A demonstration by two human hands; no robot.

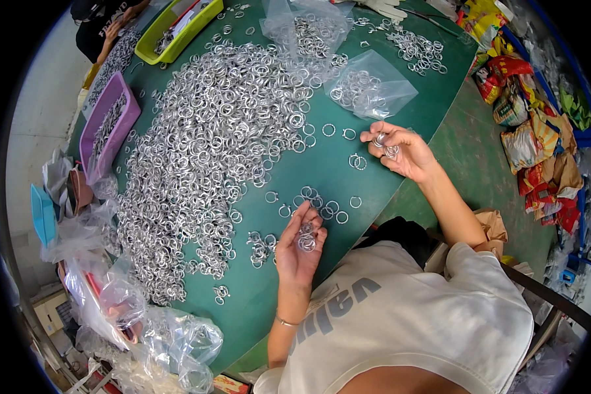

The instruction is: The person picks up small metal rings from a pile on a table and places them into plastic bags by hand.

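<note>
My left hand (298, 252) is palm up over the near part of the green table (374, 197), its fingers curled around several silver metal rings (306, 238). Farther right, at the table edge, my right hand (404, 152) pinches a few more rings (391, 152) between thumb and fingers. Between the hands lie loose rings (358, 161), and a small cluster (316, 197) sits just beyond my left fingertips. A large heap of similar rings (217, 125) spreads across the table to the left. Beside my left wrist is another little group (261, 248).
Transparent plastic bags of rings (391, 98) lie at the far side. A purple basket (128, 111) and a yellow-green basket (197, 33) border the heap. Another person (105, 33) is at the far left. Crumpled plastic bags (184, 341) crowd the near left; colourful packages (532, 138) line the right.
</note>
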